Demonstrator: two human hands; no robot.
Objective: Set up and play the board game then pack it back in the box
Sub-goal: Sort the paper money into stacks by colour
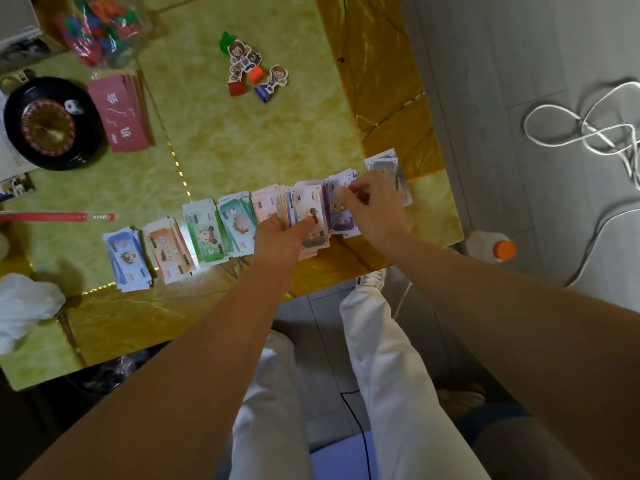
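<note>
Along the worktop's [242, 140] near edge I've got play-money piles [204, 237] sorted by colour. Left hand [280, 237] fingers clutch the unsorted wad of notes [311, 216]. Right hand [374, 206] is blurry over the purple pile [341, 220], so can't tell its grip. Early setup imo: standees [252, 67] lie loose, playing and packing all left.

1. Play-money stacks [204, 233] are lying sorted by colour in a row along the bench's [242, 140] near edge.
2. A fanned wad [311, 216] is sitting gripped in the left hand [280, 237].
3. Character pawns [254, 69] are lying clustered mid-bench.
</note>
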